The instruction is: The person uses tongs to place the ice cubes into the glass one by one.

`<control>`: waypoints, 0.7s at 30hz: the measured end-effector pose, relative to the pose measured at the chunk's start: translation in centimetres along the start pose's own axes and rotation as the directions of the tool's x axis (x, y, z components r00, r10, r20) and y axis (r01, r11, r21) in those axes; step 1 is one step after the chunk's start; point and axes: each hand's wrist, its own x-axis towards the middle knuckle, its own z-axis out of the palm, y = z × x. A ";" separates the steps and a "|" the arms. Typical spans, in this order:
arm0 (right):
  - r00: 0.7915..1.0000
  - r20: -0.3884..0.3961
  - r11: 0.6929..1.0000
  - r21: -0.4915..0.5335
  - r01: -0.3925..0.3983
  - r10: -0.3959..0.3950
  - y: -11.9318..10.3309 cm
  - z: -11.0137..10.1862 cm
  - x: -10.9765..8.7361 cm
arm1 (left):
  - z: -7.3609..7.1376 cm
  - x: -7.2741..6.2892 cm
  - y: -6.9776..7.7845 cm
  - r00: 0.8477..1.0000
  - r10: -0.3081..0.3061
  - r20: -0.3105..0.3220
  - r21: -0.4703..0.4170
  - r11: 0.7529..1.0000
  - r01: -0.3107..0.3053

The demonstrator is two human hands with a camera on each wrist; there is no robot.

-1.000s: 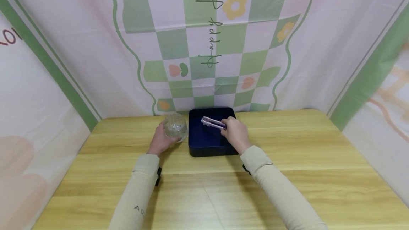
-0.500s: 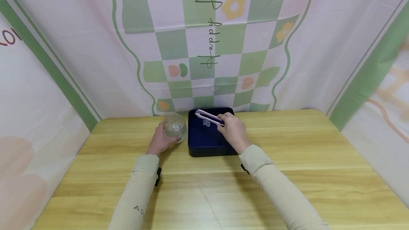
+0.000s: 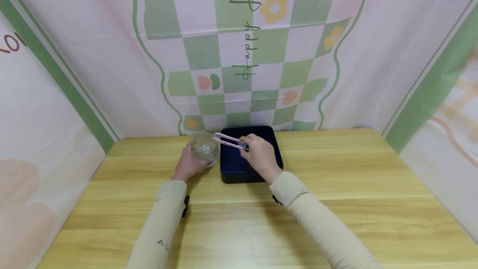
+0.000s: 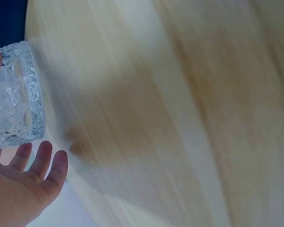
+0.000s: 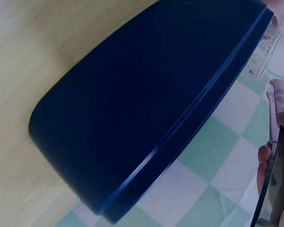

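My left hand (image 3: 188,163) grips a clear, textured drinking glass (image 3: 205,148) from its left side. In the left wrist view the thumb lies against the glass (image 4: 19,99), and several fingers spread beneath it. My right hand (image 3: 260,157) holds slim pale pink tongs (image 3: 228,137) above a dark blue square box (image 3: 233,165). The tongs' tips point left and overlap the glass's right rim in the head view. From the right wrist the tongs (image 5: 282,97) appear with a gap between their arms. Something shiny shows in the glass, its kind unclear.
The box stands right beside the glass, near the back edge of the wooden table (image 3: 336,202). A green and white checked cloth (image 3: 239,45) hangs close behind, and more printed cloth (image 3: 48,107) walls in both sides.
The right hand has lifted the tongs from over the box and carried them left to the glass. The left hand and the glass have stayed in place.
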 end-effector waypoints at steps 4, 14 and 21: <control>1.000 0.014 1.000 0.006 0.008 -0.008 -0.5 0.3 -0.1 | 0.1 0.1 0.0 1.000 -0.004 0.005 -0.001 1.000 0.004; 0.998 0.067 1.000 0.010 -0.002 0.001 -1.1 0.4 -0.1 | 0.2 0.0 0.0 0.997 0.069 -0.040 0.018 0.998 -0.068; 0.998 0.070 1.000 0.005 0.002 -0.003 -1.1 0.6 -0.1 | 0.4 0.3 -0.3 0.999 0.032 -0.018 0.050 0.998 -0.031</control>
